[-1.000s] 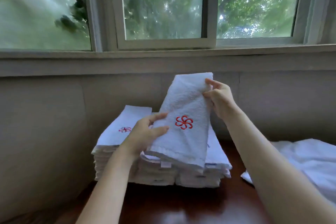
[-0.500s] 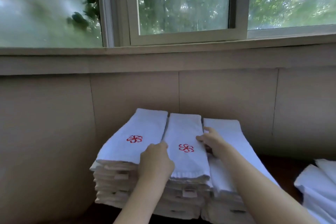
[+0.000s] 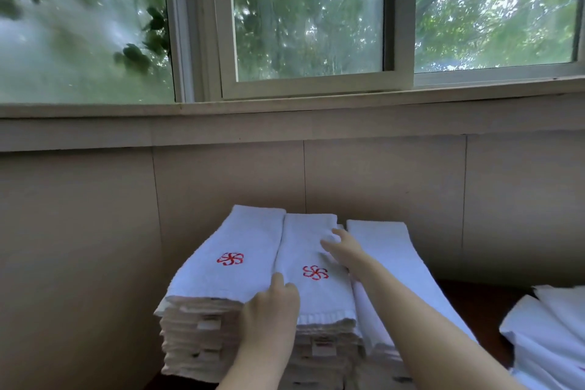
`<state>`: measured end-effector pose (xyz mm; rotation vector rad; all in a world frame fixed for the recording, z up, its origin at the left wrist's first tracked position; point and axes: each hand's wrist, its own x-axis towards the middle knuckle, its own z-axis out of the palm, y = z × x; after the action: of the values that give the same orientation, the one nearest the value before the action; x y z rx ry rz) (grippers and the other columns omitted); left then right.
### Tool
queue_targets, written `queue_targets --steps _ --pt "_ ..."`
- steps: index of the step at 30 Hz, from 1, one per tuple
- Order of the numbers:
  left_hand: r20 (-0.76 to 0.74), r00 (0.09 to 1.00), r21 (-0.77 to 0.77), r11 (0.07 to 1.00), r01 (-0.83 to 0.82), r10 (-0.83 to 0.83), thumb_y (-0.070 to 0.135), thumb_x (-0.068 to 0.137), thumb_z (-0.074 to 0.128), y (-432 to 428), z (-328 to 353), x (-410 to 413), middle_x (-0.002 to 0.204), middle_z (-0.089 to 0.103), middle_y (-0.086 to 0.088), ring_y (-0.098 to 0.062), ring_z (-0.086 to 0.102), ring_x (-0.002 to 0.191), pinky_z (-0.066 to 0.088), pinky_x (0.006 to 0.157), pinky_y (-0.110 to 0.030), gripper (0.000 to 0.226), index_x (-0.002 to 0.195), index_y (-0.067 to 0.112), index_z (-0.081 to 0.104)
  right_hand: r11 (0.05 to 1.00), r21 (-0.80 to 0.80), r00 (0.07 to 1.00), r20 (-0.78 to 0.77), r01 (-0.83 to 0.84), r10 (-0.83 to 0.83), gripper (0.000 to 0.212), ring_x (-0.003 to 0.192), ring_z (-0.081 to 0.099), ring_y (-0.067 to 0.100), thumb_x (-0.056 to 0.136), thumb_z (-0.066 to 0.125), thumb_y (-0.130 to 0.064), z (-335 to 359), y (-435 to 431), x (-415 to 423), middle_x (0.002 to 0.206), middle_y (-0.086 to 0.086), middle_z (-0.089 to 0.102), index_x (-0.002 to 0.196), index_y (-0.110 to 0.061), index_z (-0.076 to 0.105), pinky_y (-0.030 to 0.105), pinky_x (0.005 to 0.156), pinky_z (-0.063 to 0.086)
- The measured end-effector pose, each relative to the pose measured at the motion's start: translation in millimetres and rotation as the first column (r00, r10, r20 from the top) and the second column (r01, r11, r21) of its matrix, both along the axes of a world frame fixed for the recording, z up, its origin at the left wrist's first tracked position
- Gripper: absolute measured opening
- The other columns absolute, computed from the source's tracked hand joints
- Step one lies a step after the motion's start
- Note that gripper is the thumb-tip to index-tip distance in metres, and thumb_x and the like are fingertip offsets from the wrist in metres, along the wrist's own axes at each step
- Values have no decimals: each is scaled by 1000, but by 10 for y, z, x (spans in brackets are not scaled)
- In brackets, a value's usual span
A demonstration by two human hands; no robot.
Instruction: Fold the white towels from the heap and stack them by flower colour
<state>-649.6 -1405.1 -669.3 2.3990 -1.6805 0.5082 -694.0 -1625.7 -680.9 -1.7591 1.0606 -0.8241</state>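
Three stacks of folded white towels stand side by side against the wall. The left stack (image 3: pixel 221 266) and the middle stack (image 3: pixel 311 250) each show a red flower on top. No flower shows on the right stack (image 3: pixel 389 250). My left hand (image 3: pixel 272 304) rests on the near left edge of the middle stack's top towel, fingers loosely bent. My right hand (image 3: pixel 340 247) lies flat with straight fingers along that towel's right edge, between the middle and right stacks.
A heap of unfolded white towels (image 3: pixel 550 332) lies at the right edge on the dark wooden table (image 3: pixel 468 294). A beige panelled wall (image 3: pixel 380 187) and a window sill (image 3: pixel 285 123) rise directly behind the stacks.
The red-flower towel went from held in the air down onto the middle stack. My right hand has since slid farther back along its right edge; my left stays at its near edge.
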Motion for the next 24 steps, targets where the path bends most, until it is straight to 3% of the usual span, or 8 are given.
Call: queue_targets --steps 3,9,12,15,17,19,21,24 --pt "43 999 -29 999 15 -14 -5 91 41 -109 -93 109 92 24 -6 -27 63 88 41 64 -31 21 90 16 40 988 144 989 147 -57 36 53 118 51 23 92 57 -13 -8 -94 17 137 10 46 143 -13 40 29 91 43" --pt "57 996 -116 991 74 -68 -6 71 65 -233 141 177 73 24 -8 -25 65 69 28 48 -25 36 78 15 37 985 170 960 269 28 -74 53 72 56 14 87 48 11 65 -386 197 98 0 52 136 -8 50 20 65 52" --pt "47 998 -11 999 30 -30 -14 81 46 -353 -26 292 69 11 -3 -26 64 89 36 61 -29 27 91 11 44 994 103 969 236 46 -70 55 99 60 22 89 47 9 15 -397 274 114 -4 44 141 -8 44 23 75 50" --pt "55 998 -54 998 32 -29 -4 36 84 -310 -64 224 64 14 -5 -23 58 40 36 34 -23 39 59 10 55 997 64 989 136 45 -53 55 113 51 23 91 47 5 -42 -389 275 141 8 38 145 -4 36 13 77 44" --pt "134 988 -151 984 98 -78 -5 4 82 -296 -117 266 57 16 -3 -17 42 21 26 24 -17 56 38 17 43 999 33 999 26 29 -30 52 107 52 22 93 46 1 12 -319 227 141 11 41 143 -4 38 9 73 47" --pt "57 998 -15 1000 -9 9 2 34 86 -239 -33 216 58 36 -10 -22 62 46 41 38 -22 36 57 11 61 1000 -16 992 -123 6 -8 45 113 56 28 93 48 -5 85 -200 173 135 16 49 137 -1 46 26 92 49" --pt "60 998 77 997 -29 25 1 82 58 -295 -103 249 100 59 -13 -28 65 96 41 67 -28 22 103 8 61 997 -74 959 -283 -34 12 38 112 57 29 92 53 -13 126 -20 116 126 16 55 128 0 53 35 96 46" --pt "68 998 104 995 4 -11 31 100 39 -229 -169 262 122 52 -4 -30 56 112 39 78 -32 30 123 15 49 998 -41 953 -300 -45 30 22 96 59 26 91 59 -17 116 291 -2 108 14 57 109 -4 58 37 91 48"
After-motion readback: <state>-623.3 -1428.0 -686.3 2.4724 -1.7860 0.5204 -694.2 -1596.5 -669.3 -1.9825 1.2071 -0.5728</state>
